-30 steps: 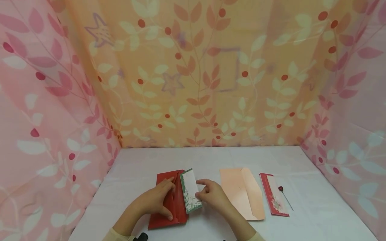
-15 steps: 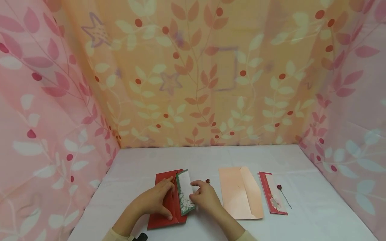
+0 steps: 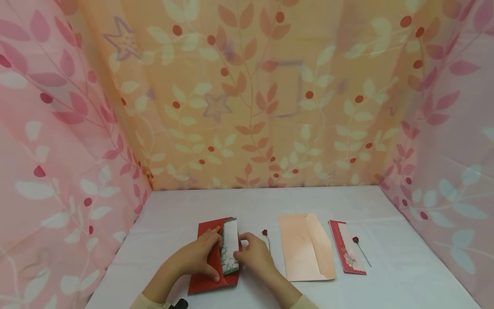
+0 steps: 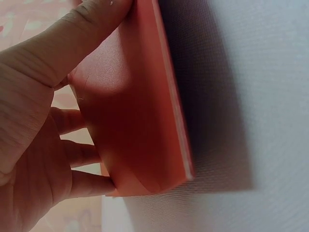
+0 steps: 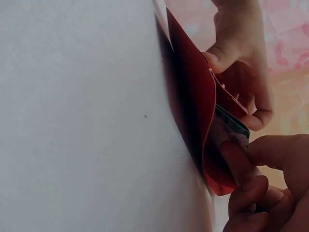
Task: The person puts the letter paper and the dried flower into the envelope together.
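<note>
Near the front edge of the white-covered table [image 3: 185,206], left of its middle, lay a red envelope [image 3: 208,279]. The left hand [image 3: 197,257] gripped it – thumb low on its front, fingers curled at the open mouth, holding the pocket apart. The right hand [image 3: 252,255] pinched a green-bordered card [image 3: 230,246] with white flowers along its lower part, and the card stood partly inside the envelope's mouth, its right long edge against the fingertips. In the right wrist view the card's corner [image 5: 231,133] showed between the red layers.

Just right of the right hand lay a small red-headed pin [image 3: 265,234]. Further right, at mid-table, sat a peach envelope [image 3: 305,249] with its flap open, then a red-bordered card [image 3: 347,246] – beside it, toward the right edge, a second pin [image 3: 356,241].
</note>
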Tool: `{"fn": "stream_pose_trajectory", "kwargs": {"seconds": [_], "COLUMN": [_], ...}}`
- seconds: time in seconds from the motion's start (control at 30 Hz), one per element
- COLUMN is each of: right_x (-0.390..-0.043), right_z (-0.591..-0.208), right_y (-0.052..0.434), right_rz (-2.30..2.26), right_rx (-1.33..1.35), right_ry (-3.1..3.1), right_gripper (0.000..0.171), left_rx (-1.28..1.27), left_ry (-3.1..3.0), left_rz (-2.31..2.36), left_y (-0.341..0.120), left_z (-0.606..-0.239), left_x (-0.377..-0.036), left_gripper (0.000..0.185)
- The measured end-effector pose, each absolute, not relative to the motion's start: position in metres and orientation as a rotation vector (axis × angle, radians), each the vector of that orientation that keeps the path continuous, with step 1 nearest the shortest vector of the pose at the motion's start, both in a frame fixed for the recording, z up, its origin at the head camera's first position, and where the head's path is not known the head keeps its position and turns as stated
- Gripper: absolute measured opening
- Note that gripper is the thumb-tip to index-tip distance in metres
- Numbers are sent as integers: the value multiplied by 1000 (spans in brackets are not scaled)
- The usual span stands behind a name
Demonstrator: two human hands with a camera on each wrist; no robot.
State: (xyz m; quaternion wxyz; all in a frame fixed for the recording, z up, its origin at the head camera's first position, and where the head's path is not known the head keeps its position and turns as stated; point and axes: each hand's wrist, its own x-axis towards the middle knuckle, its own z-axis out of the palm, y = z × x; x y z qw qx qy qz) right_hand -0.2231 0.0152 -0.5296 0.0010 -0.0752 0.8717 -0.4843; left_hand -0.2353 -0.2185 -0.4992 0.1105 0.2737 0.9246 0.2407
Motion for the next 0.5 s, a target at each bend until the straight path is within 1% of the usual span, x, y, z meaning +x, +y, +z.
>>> {"fn": "stream_pose_trajectory", "kwargs": {"seconds": [0.27, 0.5], "right_x": [-213, -213], "right_z": [-533, -522], "right_y": [6, 8], "right_rz": [-1425, -1403], "right_rx": [-187, -291], "right_ry": [2744, 2768], "right_gripper": [30, 17], "left_rx": [799, 823], "left_ry": [2717, 2742], "left_rz": [684, 681], "left_y": [-220, -217], "left_z": [-502, -500], "left_x": [-230, -232], "left_gripper": [82, 82]}}
